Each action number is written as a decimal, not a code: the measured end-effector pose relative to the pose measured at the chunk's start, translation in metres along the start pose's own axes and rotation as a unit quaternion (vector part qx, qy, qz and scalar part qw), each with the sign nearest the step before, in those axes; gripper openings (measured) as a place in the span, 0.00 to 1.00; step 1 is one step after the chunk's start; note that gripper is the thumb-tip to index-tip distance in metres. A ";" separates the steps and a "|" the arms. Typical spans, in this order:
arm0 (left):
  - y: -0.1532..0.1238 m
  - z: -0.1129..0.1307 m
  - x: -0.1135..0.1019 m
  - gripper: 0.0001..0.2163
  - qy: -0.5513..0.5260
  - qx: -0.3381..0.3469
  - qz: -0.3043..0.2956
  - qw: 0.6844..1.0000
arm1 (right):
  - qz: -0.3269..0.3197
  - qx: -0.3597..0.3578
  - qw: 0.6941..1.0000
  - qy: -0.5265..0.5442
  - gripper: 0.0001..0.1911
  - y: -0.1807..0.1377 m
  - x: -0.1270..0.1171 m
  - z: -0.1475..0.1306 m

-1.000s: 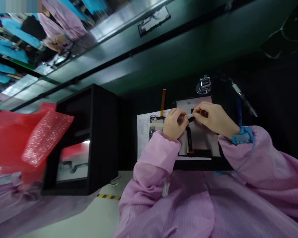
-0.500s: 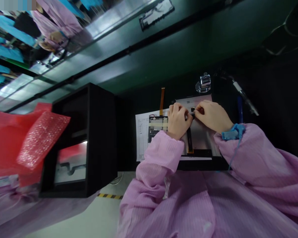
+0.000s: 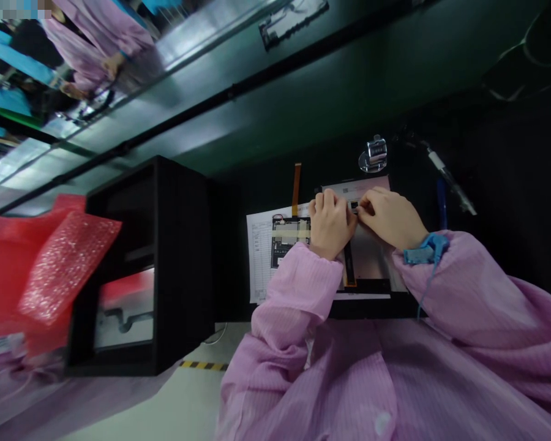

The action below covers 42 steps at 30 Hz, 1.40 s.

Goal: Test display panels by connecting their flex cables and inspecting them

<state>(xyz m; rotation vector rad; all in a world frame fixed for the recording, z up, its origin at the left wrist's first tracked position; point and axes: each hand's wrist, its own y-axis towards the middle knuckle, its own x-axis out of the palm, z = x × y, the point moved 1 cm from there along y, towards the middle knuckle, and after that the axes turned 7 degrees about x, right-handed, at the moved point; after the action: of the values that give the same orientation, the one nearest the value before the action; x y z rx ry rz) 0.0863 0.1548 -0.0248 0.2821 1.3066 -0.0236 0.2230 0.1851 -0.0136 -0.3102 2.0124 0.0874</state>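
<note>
A silvery flat panel [image 3: 371,257], like the back of a tablet screen, lies in front of me. A black flex cable [image 3: 350,263] runs up it to the fingertips of my left hand [image 3: 328,223], which are closed on its upper end. From the other side my right hand [image 3: 392,214] pinches thumb and forefinger together beside a small dark connector [image 3: 354,205]; what it holds is too small to make out. Left of my left hand is an opened device with circuit board and battery [image 3: 282,236], partly covered by that hand. An orange ribbon cable [image 3: 296,187] sticks up from it.
Printed paper [image 3: 257,257] lies under the parts. A metal tally counter [image 3: 374,154] and a pen [image 3: 450,180] are beyond the panel. A black open box [image 3: 183,263] stands at left, near red bubble wrap [image 3: 68,269]. Another person in pink [image 3: 101,49] works across the bench.
The view has shifted slightly. Both hands stay close together over the panel, with only small finger movements at the connector.
</note>
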 end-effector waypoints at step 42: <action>-0.005 -0.006 -0.005 0.12 -0.026 -0.008 -0.001 1.000 | 0.008 0.039 0.992 0.123 0.17 0.004 -0.001 0.006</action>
<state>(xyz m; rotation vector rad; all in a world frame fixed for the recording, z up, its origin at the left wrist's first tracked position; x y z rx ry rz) 0.0784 0.1501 -0.0224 0.2638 1.2547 -0.0225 0.2278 0.1899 -0.0162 -0.2642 2.2559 -0.0211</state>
